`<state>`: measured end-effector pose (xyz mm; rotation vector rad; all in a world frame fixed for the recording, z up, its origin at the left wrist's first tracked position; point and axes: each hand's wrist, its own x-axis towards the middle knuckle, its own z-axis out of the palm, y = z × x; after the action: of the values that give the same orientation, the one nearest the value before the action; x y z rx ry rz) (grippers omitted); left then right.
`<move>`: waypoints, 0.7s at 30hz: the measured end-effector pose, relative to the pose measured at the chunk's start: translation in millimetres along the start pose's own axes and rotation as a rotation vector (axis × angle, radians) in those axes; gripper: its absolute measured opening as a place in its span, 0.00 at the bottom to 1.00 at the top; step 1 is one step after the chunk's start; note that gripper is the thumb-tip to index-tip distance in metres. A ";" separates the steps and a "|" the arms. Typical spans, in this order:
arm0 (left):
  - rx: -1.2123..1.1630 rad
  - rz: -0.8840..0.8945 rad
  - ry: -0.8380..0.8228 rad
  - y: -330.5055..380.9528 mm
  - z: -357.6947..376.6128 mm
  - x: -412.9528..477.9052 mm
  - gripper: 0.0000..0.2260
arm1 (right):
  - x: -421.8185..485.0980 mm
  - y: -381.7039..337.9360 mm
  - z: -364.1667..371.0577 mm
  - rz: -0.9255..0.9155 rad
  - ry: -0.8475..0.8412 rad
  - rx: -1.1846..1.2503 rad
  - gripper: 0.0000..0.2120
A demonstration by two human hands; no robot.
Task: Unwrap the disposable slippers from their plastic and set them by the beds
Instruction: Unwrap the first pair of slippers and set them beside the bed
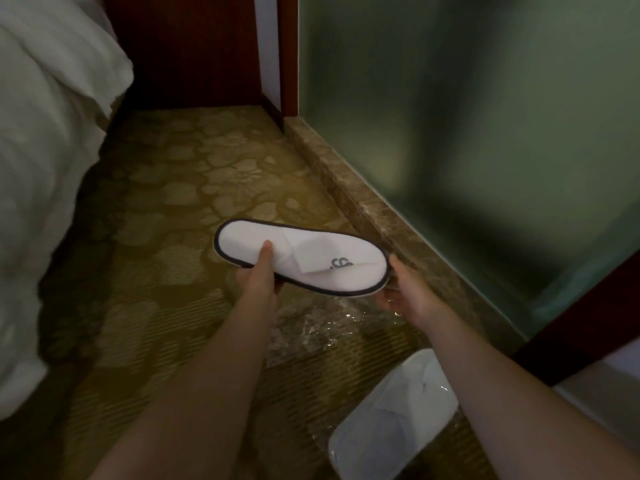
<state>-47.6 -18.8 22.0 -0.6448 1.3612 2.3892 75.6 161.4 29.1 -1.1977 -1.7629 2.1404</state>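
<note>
White flat terry slipper with dark piping and a grey logo is held level above the patterned carpet, gripped by the left hand and right hand. One plastic-wrapped white slipper pack lies nearby beside crumpled clear plastic.

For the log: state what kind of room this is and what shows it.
Probably a hotel guest room. A white quilted duvet hangs off a bed, the floor is gold floral-patterned carpet, and both hands hold a white disposable slipper with dark trim.
</note>
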 end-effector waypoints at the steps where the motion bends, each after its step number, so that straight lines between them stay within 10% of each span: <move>1: 0.004 0.009 -0.012 8.3 -4.4 3.4 0.33 | -0.9 -0.5 3.8 0.044 -0.030 0.027 0.25; 21: 0.030 -0.088 -0.128 45.9 -39.5 7.7 0.29 | -19.1 -7.1 40.7 0.157 -0.345 0.117 0.31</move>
<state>-67.1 -75.5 33.5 -0.5234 1.2860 2.2943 60.3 121.6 44.9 -1.0175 -1.6796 2.6364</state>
